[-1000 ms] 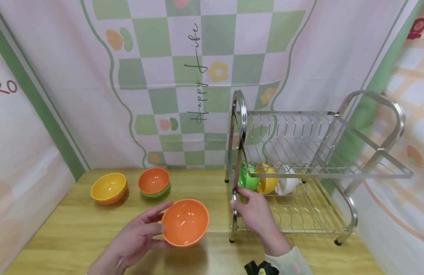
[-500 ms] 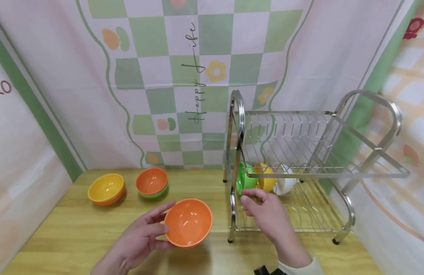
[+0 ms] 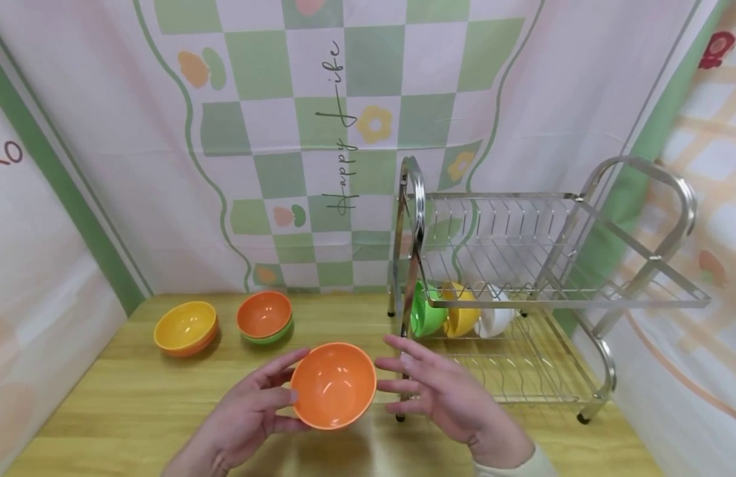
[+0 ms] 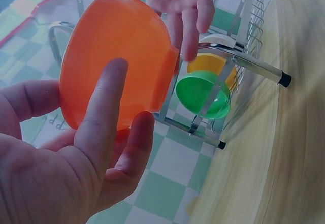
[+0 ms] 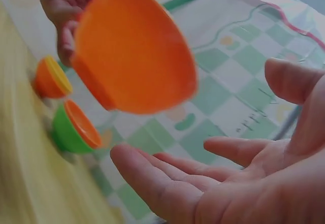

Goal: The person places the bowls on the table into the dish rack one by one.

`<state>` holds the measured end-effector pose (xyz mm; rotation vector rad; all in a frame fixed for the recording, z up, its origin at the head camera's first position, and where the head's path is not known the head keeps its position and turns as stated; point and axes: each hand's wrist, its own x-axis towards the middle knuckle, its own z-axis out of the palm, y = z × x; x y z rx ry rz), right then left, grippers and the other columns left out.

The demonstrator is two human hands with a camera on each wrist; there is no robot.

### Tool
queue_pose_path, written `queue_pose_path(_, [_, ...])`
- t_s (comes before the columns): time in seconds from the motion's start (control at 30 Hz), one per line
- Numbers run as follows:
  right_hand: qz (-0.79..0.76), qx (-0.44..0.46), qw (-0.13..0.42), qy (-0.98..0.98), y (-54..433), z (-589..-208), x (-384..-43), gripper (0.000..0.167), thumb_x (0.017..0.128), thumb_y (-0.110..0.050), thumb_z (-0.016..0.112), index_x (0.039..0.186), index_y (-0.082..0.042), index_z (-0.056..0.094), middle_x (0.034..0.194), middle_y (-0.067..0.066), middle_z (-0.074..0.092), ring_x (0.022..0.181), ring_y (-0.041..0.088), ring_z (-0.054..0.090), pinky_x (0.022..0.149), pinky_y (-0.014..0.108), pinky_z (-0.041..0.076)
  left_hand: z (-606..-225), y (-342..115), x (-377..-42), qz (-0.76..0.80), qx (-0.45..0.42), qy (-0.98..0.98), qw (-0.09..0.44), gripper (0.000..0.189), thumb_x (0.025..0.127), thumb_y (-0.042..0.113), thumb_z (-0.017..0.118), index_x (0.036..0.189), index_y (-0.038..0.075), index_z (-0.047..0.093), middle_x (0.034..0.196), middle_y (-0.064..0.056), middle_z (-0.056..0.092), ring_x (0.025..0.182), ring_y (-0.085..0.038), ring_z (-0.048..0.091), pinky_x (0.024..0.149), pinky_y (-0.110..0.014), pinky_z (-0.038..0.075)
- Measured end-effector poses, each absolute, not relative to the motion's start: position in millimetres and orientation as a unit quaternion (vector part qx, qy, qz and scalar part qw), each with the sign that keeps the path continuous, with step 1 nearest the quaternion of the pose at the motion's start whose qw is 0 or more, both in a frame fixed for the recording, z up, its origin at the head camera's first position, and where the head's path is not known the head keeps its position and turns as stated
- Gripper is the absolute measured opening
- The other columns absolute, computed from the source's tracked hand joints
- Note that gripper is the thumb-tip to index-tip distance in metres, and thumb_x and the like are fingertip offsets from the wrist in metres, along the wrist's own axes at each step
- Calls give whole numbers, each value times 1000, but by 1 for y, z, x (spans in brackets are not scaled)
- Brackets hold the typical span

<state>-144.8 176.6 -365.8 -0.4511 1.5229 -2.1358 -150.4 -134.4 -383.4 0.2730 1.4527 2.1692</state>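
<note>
An orange bowl is held above the table, tipped toward the head camera. My left hand grips its left side, thumb on the near side and fingers behind, as the left wrist view also shows against the bowl's outer wall. Just right of the bowl, my right hand has its fingers spread toward the rim, in front of the rack. In the right wrist view a gap shows between those fingers and the bowl; nothing is in that hand.
A two-tier metal dish rack stands at the right. On its lower tier sit a green bowl, a yellow one and a white one. Behind the left hand are a yellow-over-orange stack and an orange-over-green stack on the wooden table.
My right hand has left the rack's left post, drawn back toward the bowl and spread its fingers. The left hand has shifted the orange bowl slightly to the right.
</note>
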Motion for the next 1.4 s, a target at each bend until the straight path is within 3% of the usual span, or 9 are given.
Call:
queue_pose_path(0.4, [-814,-137,300,477,155,-381,-148,56,107,-24,45,158,-8,27,148,23,43,118,41,58,101,60,44,-382,-132,-148,801,99,531,259,70,92,-5,57,155,2,29,138,-26,36,112,-40,59,90,-57,53])
queue_pose_path(1.0, [-818,-167,302,460,153,-385,-148,56,106,-11,46,158,-7,25,141,26,49,118,39,58,101,58,45,-381,-127,-147,802,98,525,266,70,91,-5,57,155,3,29,139,-26,36,113,-40,58,90,-56,53])
queue_pose_path(1.4, [-836,-158,291,437,154,-385,-147,55,107,-8,44,158,-8,24,145,27,45,122,42,55,103,57,43,-383,-122,-148,809,92,521,257,71,90,-6,57,155,3,30,140,-25,37,114,-41,58,90,-58,52])
